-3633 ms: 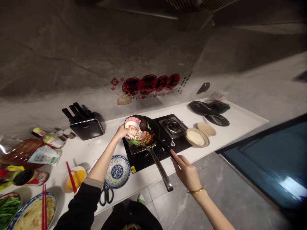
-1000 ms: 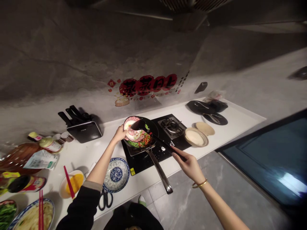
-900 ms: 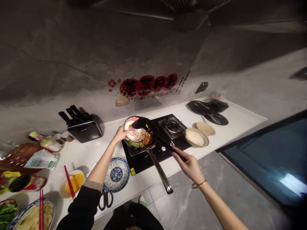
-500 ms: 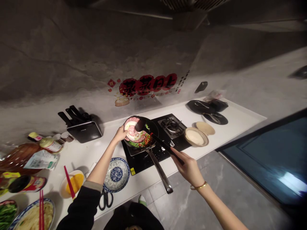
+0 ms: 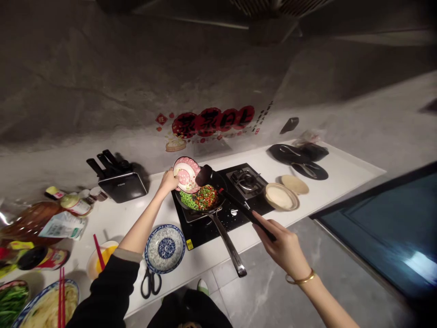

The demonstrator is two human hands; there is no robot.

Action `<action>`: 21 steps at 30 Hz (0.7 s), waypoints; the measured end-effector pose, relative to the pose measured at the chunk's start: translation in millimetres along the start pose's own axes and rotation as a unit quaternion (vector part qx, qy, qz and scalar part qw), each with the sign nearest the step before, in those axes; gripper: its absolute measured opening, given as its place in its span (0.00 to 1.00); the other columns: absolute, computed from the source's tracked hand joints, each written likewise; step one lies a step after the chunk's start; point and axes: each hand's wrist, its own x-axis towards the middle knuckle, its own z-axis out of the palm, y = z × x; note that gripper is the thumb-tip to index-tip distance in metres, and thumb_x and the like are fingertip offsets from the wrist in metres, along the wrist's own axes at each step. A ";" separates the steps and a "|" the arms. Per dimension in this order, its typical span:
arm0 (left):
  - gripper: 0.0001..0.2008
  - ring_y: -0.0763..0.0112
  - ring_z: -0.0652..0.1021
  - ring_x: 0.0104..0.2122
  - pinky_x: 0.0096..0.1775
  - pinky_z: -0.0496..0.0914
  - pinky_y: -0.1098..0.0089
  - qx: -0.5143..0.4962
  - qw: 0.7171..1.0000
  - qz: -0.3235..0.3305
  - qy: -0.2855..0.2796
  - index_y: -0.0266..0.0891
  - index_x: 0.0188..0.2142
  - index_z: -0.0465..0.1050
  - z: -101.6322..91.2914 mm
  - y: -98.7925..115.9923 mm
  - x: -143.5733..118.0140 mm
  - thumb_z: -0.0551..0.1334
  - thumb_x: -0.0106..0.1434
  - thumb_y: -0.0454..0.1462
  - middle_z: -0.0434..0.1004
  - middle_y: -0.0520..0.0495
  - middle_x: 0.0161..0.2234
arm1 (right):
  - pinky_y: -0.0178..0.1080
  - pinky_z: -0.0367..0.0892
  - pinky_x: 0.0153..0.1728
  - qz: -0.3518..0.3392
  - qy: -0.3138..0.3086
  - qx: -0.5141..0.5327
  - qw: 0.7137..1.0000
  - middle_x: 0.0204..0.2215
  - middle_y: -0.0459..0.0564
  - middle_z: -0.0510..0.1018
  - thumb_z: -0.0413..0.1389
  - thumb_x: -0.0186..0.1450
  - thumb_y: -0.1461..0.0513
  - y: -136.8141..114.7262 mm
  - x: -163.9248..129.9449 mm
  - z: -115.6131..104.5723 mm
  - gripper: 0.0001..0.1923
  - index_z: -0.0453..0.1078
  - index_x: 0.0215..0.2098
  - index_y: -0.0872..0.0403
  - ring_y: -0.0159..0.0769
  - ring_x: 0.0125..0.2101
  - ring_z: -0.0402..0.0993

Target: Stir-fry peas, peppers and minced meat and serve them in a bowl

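Observation:
My left hand point(image 5: 168, 181) grips the rim of a pink-patterned plate point(image 5: 186, 173), tilted over the left part of a frying pan point(image 5: 222, 182). Fingers closed, my right hand point(image 5: 282, 241) holds the black handle of a spatula point(image 5: 204, 175), whose dark head is at the plate's right edge. A few bits of food cling to the plate. Inside the pan lie chopped green and red vegetables point(image 5: 201, 197). The pan rests on the left burner, its metal handle pointing toward me.
A blue-and-white bowl point(image 5: 165, 249) and black scissors point(image 5: 151, 283) lie nearer me. On the left are a knife block point(image 5: 123, 187), an egg bowl point(image 5: 93, 266) with chopsticks, and a noodle dish point(image 5: 51, 305). Right of the second burner point(image 5: 246, 180) stands a beige pot point(image 5: 280, 197).
The plate has moved up and left and tilted more steeply, baring more vegetables in the pan. My right hand has shifted right and slightly down with the spatula.

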 end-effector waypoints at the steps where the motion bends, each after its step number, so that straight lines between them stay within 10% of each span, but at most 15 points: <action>1: 0.20 0.69 0.76 0.16 0.16 0.64 0.75 -0.003 1.000 0.000 0.003 0.27 0.48 0.63 -0.2 1.8 1.9 0.56 0.55 0.33 0.73 0.30 0.43 | 0.31 0.61 0.20 -0.003 -0.007 0.008 1.000 0.19 0.46 0.68 0.47 0.65 0.57 -0.7 1.1 1.7 0.19 0.68 0.50 0.57 0.28 0.17 0.62; 12: 0.21 0.69 0.77 0.20 0.21 0.71 0.73 -0.124 0.990 -0.035 0.056 0.28 0.48 0.64 -13.5 -43.6 -5.2 0.55 0.54 0.28 0.75 0.36 0.40 | 0.35 0.61 0.19 0.124 -0.083 -0.034 0.988 0.20 0.51 0.76 0.48 0.60 0.53 33.6 9.8 -8.2 0.22 0.73 0.45 0.57 0.32 0.14 0.64; 21: 0.18 0.72 0.76 0.24 0.28 0.75 0.67 -0.418 0.866 -0.169 0.217 0.32 0.43 0.67 -20.1 -191.4 -69.8 0.56 0.52 0.24 0.76 0.45 0.30 | 0.35 0.60 0.18 0.237 -0.191 0.084 0.949 0.15 0.48 0.73 0.55 0.51 0.51 61.5 38.6 4.4 0.18 0.77 0.30 0.56 0.33 0.17 0.64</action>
